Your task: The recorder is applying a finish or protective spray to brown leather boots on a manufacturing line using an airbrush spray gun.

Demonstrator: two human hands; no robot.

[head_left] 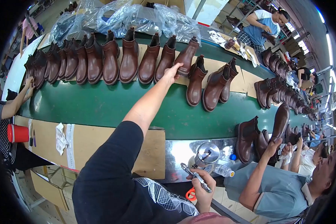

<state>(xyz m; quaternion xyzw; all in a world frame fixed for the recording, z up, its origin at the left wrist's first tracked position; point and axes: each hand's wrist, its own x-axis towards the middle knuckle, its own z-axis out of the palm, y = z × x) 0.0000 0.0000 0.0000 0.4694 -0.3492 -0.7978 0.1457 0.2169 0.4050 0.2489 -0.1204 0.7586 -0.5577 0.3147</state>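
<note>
My left hand (171,74) reaches across the green work surface (100,108), its fingers closed on the toe of a brown ankle boot (187,54). That boot is tilted, among a long row of similar boots. Just right of it stand a brown boot (195,86) and a pair of boots (214,89), nearer to me. Close to my body, my right hand (204,186) is wrapped round a slim silver metal tool (196,177). Its exact kind is unclear. A round metal container (207,154) sits beyond that hand, on the shiny metal ledge.
Clear plastic bags (127,18) lie behind the boot row. Cardboard (89,143) covers the near left ledge. Clear bottles (224,170) lie beside the container. A co-worker (276,186) at right holds up a boot (281,121). Another person (7,119) works at far left, by a red container (18,133).
</note>
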